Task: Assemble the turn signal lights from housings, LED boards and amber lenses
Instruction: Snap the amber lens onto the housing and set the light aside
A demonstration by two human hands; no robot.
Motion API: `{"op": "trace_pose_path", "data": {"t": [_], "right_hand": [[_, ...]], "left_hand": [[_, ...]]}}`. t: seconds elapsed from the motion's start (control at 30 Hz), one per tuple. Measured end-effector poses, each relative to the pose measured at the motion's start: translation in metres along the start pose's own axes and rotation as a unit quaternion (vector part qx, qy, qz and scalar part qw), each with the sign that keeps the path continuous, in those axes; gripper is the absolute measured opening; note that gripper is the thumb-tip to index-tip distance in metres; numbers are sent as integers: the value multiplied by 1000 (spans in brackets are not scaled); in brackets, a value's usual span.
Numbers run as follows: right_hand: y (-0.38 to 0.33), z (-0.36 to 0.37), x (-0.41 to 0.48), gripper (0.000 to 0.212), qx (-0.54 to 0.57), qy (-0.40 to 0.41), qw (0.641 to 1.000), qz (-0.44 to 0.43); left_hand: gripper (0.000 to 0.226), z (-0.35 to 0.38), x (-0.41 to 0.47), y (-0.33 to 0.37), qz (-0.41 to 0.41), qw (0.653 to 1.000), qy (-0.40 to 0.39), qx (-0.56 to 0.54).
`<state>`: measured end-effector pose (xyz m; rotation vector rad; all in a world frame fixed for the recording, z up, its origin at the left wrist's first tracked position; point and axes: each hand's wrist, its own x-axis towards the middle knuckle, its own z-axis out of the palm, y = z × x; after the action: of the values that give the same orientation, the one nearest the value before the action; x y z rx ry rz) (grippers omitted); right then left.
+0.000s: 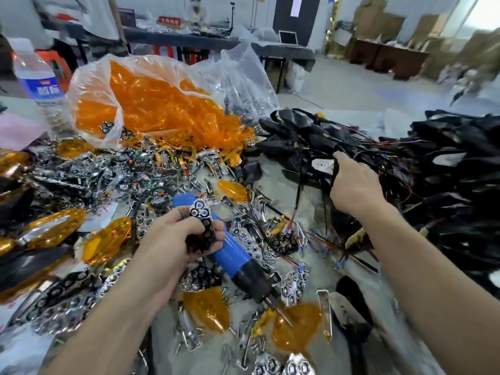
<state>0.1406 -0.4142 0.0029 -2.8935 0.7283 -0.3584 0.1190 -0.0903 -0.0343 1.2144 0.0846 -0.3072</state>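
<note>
Two grips: left fingers [186,224] clamp chrome reflector [200,212], right fingers [345,161] clamp black housing [335,170]

Left hand [173,235] gripping chrome reflector [200,212], right hand [353,184] pinching wire [334,171]; amber lenses [162,109] behind

Single head-worn wide-angle view, tilted forward and down, close over the cluttered table [308,194]. Left hand [176,234] at 8 o'clock of centre, right hand [351,182] at 3 o'clock. Room floor recedes toward 1 o'clock.

Water bottle [40,83] far left, laptop [288,38] behind.
</note>
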Motion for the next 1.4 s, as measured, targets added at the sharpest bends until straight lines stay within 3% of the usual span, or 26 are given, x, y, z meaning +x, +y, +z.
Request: {"op": "trace_pose_path", "data": {"t": [0.1, 0.23, 0.33, 0.43, 0.63, 0.8, 0.9, 0.97, 1.03, 1.13, 1.23, 1.3, 1.4], "right_hand": [[3, 8, 6, 68, -16, 73, 997, -20], [2, 3, 12, 26, -82, 43, 993, -78], [-13, -8, 0, 26, 53, 52, 988, -137], [-58, -26, -22, 29, 198, 49, 957, -207], [-156, -52, -77, 26, 253, 13, 902, -349], [-209, -59, -112, 26, 314, -33, 882, -351], [-230, -56, -120, 23, 408, -153, 853, -288], [-239, -48, -120, 18, 501, -326, 780, -183], [-242, -36, -121, 9, 566, -429, 700, -76], [-234, -11, -126, 11, 604, -427, 673, -8], [-226, 8, -136, 8, 681, -430, 589, 67], [-225, 19, -144, 9, 684, -413, 596, 76], [-221, 33, -153, 23, 619, -399, 675, 33]], "left_hand": [[20, -5, 3, 3, 12, 1000, 11, 13], [18, -12, 4, 8, 18, 1000, 22, -2], [17, -14, 6, 11, 25, 999, 33, -11], [24, -18, 8, 12, 36, 998, 41, 0], [43, -24, 8, 18, 62, 996, 53, 19], [25, -39, 10, 29, 85, 994, 68, -29], [20, -49, 9, 36, 99, 991, 62, -62], [32, -56, 12, 35, 100, 989, 85, -72], [29, -59, 15, 36, 91, 987, 109, -74], [29, -62, 18, 37, 71, 989, 110, -70], [35, -63, 21, 36, 72, 989, 116, -48], [35, -60, 18, 34, 92, 991, 98, -8], [21, -57, 14, 32, 122, 979, 102, 126]]}}
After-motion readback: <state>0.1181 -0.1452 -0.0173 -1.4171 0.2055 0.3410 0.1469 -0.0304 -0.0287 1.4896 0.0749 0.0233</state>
